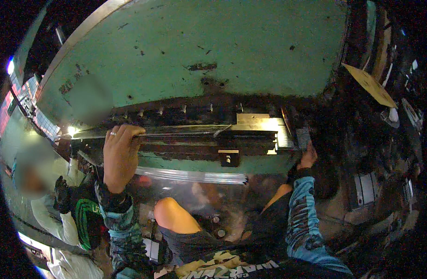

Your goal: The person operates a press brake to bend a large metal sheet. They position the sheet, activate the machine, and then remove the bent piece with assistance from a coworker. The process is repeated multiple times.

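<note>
My left hand (pixel 122 156), with a ring on one finger, closes its fingertips on a long thin metal strip (pixel 181 134). The strip runs along the bed of a large green machine (pixel 250 51) toward a bright metal plate (pixel 250 122). Farther right, my right hand (pixel 308 156) is curled at the lower edge of a grey ridged block (pixel 304 138). Its fingers are partly hidden, and I cannot make out what they hold. A small metal bracket (pixel 228 157) sits on the machine's front, between my hands.
Below the bed lie several long shiny strips (pixel 190 176). Another person (pixel 60 214) with a dark glove is at the left. A tan board (pixel 370 86) leans at the right, above a dark, cluttered area. My knees are close under the machine.
</note>
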Available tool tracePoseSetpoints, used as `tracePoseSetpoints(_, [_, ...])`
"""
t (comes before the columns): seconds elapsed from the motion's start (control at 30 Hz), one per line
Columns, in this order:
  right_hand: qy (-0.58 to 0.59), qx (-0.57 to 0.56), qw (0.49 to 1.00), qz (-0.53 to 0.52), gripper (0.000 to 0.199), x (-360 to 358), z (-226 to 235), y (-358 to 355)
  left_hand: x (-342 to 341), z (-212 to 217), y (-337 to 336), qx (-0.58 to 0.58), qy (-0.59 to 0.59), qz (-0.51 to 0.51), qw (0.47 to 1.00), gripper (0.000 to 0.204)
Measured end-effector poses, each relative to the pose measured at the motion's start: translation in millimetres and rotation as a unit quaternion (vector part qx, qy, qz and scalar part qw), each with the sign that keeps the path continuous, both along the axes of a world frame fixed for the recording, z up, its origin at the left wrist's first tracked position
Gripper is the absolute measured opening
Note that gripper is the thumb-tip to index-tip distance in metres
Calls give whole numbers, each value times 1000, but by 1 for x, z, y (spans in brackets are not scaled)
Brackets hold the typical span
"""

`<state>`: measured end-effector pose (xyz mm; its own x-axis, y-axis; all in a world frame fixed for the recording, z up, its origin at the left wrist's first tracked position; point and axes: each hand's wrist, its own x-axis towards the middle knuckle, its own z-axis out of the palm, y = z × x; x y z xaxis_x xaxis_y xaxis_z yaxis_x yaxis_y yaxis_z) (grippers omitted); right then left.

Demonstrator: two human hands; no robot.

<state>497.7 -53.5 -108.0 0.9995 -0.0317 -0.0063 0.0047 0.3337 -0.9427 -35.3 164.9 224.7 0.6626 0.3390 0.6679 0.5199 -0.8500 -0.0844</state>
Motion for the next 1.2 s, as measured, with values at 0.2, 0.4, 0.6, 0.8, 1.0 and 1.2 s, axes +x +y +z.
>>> tracePoseSetpoints(0.2, [32, 34, 998, 51, 44, 8, -5, -7, -5, -17, 0, 4, -22, 4, 1000, 22])
tracePoseSetpoints(0.4, [-74, 2, 992, 98, 64, -24, -19, -1, -4, -15, 3, -20, -31, -12, 999, 18])
tracePoseSetpoints(0.6, [-130, -182, 967, 125, 85, -55, -11, 14, -2, -14, 5, 3, -32, -26, 999, 20])
tracePoseSetpoints(0.8, [45, 32, 979, 197, 75, -81, 41, 11, -1, -11, 4, 16, -28, -14, 999, 28])
tracePoseSetpoints(1.0, [105, 33, 974, 199, 105, -86, 51, 7, -3, -14, 7, 13, -28, -55, 998, 28])
tracePoseSetpoints(1.2, [66, -15, 985, 159, 109, -81, 45, 11, -26, -47, -15, 30, 8, -49, 998, 34])
